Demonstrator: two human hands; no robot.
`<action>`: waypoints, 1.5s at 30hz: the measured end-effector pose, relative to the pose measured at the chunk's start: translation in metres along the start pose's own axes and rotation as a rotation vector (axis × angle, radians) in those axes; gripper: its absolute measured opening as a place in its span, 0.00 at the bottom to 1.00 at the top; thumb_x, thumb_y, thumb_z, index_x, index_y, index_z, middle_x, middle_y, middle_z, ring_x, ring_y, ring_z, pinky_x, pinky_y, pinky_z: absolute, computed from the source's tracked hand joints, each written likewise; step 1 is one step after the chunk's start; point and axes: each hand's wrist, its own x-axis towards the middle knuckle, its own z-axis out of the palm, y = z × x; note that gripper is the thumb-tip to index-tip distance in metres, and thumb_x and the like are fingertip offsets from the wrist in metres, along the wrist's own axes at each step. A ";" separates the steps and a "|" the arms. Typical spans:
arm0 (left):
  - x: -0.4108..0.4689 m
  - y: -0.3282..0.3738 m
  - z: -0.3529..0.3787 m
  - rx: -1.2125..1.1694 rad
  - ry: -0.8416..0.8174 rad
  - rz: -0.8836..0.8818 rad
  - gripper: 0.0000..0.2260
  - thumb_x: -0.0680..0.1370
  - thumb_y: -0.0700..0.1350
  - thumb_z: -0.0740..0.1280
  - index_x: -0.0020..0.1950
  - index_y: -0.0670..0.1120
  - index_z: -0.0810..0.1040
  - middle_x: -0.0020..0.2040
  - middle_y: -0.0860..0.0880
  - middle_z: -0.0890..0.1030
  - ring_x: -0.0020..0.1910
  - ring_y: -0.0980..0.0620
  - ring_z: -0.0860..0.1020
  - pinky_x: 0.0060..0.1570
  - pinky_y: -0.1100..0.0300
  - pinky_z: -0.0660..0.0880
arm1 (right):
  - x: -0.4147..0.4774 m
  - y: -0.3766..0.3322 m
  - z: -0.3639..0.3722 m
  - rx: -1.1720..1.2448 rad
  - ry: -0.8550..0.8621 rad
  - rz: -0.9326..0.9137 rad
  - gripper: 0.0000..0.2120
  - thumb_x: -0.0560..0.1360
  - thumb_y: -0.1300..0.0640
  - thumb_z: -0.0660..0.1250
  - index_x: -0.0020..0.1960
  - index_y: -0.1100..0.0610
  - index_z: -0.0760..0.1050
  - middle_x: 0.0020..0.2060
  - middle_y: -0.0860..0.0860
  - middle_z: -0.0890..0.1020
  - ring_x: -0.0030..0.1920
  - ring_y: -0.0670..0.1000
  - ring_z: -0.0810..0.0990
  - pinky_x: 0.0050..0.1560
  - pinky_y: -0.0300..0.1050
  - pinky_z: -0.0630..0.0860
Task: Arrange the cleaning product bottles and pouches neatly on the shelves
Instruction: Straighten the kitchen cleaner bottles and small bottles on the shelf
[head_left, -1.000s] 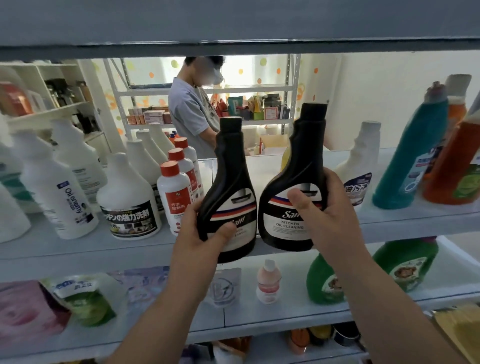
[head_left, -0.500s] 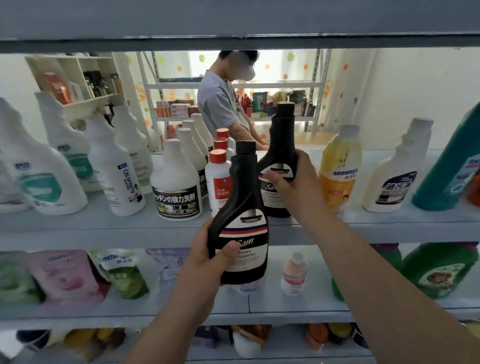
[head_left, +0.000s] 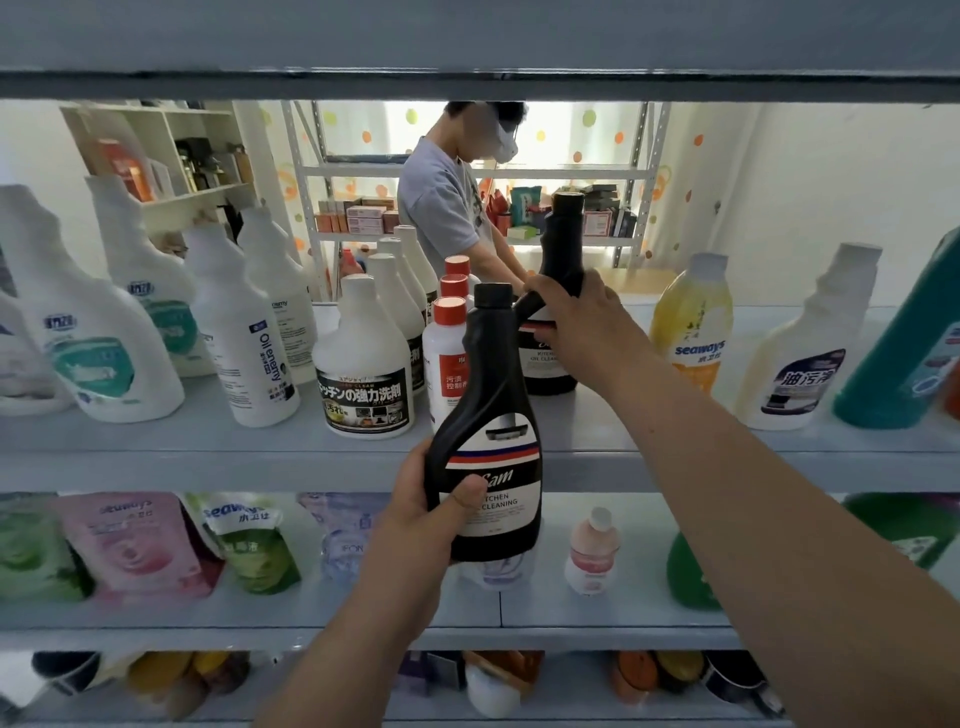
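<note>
1. Left hand (head_left: 415, 525), lower centre: fingers + thumb wrapped round lower body of near black bottle (head_left: 488, 426), thumb across label. Bottle upright, held in front of mid shelf (head_left: 208, 457) edge, not resting on it.
2. Right hand (head_left: 576, 322), centre: curled round shoulder of far black bottle (head_left: 563, 228). Bottle upright, base looks set on mid shelf, w/ red-cap bottles (head_left: 449, 358) to its left and yellow bottle (head_left: 693, 322) to its right.
3. Mid shelf, left: white bottles (head_left: 363, 364) in rows.
4. Lower shelf (head_left: 571, 618): pouches (head_left: 130, 545) at left, small pink bottle (head_left: 592, 551) centre, green bottle (head_left: 691, 577) right, partly behind right arm.
5. Upper centre, bkgd: person (head_left: 441, 202) at another rack.
</note>
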 end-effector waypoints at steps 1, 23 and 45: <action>0.000 0.000 0.001 -0.007 0.004 -0.005 0.27 0.68 0.51 0.74 0.67 0.57 0.74 0.58 0.51 0.85 0.58 0.47 0.83 0.57 0.38 0.80 | 0.003 0.002 0.000 0.017 -0.017 -0.005 0.25 0.83 0.51 0.64 0.76 0.43 0.59 0.69 0.64 0.65 0.68 0.69 0.69 0.64 0.65 0.73; -0.078 -0.050 -0.014 0.012 -0.033 -0.230 0.27 0.79 0.31 0.54 0.64 0.58 0.78 0.56 0.46 0.84 0.55 0.42 0.83 0.38 0.49 0.82 | -0.234 -0.072 0.038 1.435 -0.107 0.467 0.12 0.83 0.59 0.62 0.63 0.46 0.76 0.52 0.46 0.87 0.55 0.47 0.85 0.56 0.47 0.81; -0.168 -0.123 -0.025 0.477 -0.091 -0.187 0.12 0.77 0.41 0.68 0.53 0.59 0.77 0.49 0.57 0.83 0.50 0.59 0.80 0.46 0.66 0.74 | -0.368 -0.062 0.064 1.913 -0.205 0.508 0.18 0.63 0.76 0.63 0.45 0.58 0.76 0.47 0.58 0.84 0.59 0.60 0.82 0.66 0.59 0.77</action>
